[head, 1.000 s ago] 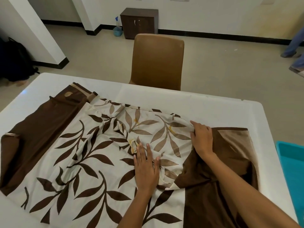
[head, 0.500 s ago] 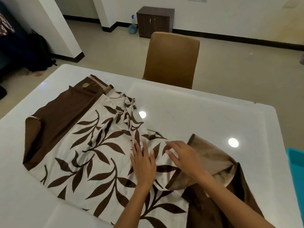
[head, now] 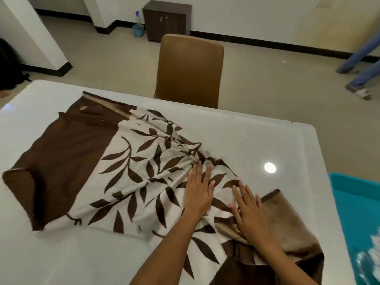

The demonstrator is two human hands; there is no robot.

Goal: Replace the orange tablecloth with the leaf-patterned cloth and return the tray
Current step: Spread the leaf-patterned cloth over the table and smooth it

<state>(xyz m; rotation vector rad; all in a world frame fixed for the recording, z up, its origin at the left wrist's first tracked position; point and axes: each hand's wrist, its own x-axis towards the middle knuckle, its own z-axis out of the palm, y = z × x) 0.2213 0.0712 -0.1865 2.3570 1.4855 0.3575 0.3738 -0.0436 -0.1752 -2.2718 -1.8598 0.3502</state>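
Note:
The leaf-patterned cloth point(head: 139, 173), cream with brown leaves and wide dark brown borders, lies bunched and partly folded across the white table point(head: 257, 140). My left hand point(head: 198, 191) presses flat on its rumpled middle, fingers straight. Just to its right, my right hand point(head: 247, 210) lies flat where the leaf print meets a tan folded-over flap. The cloth's left brown border is curled under at the corner. A teal tray point(head: 357, 204) shows at the right edge, beside the table. No orange tablecloth is in view.
A brown chair point(head: 190, 68) stands at the table's far side. Beyond it are a small dark cabinet point(head: 166, 19) and a spray bottle point(head: 138, 27) by the wall. A person's legs point(head: 362, 66) stand at the far right. A dark bag point(head: 9, 64) sits left.
The cloth's right side has been drawn in toward the middle and bunched. My right hand moved from the far cloth edge down beside my left hand and now lies flat.

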